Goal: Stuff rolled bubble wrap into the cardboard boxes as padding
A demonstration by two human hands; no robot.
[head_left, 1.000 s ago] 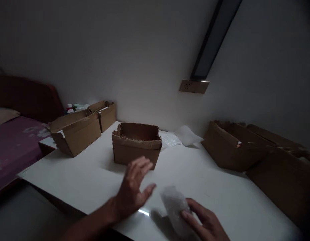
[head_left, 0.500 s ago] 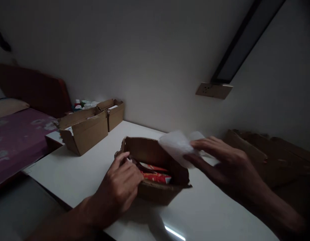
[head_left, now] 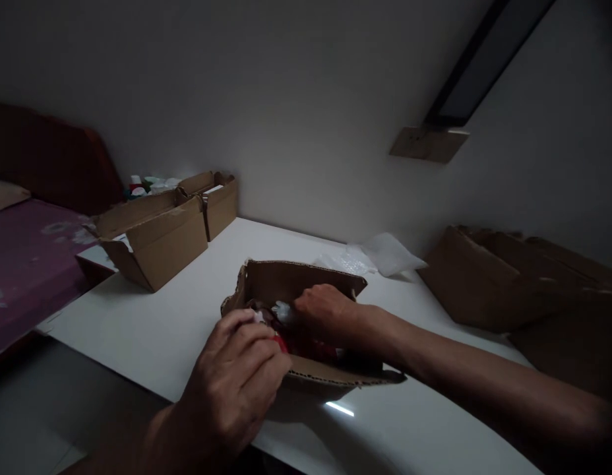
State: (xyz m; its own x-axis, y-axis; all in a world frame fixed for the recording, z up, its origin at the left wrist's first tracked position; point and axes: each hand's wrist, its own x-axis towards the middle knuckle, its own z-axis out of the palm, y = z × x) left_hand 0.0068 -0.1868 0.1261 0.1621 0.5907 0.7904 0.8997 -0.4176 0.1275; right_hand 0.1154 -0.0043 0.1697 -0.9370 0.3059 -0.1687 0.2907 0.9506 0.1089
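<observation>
An open cardboard box point(head_left: 330, 373) stands on the white table, with red packaging point(head_left: 313, 348) lying inside it. My left hand point(head_left: 241, 376) is closed over the box's near left edge, its fingertips reaching inside beside a small white item. Inside the box is my right hand point(head_left: 326, 307), curled into a fist; its fingertips are hidden, so I cannot tell what they hold. Just left of that fist shows a crumpled whitish plastic piece point(head_left: 281, 311). Behind the box, a sheet of bubble wrap point(head_left: 390, 254) rests on the table near the wall.
Two open cardboard boxes, a larger one point(head_left: 170, 244) and a smaller one point(head_left: 221, 208), stand at the table's far left. More brown cardboard point(head_left: 474, 284) is at the right. A bed point(head_left: 33, 251) is on the left; a socket plate point(head_left: 429, 144) and a screen point(head_left: 489, 63) are on the wall.
My right hand has let go of the bubble wrap, which now lies behind the box, and has moved left and down into the box. My left hand stays at the box edge.
</observation>
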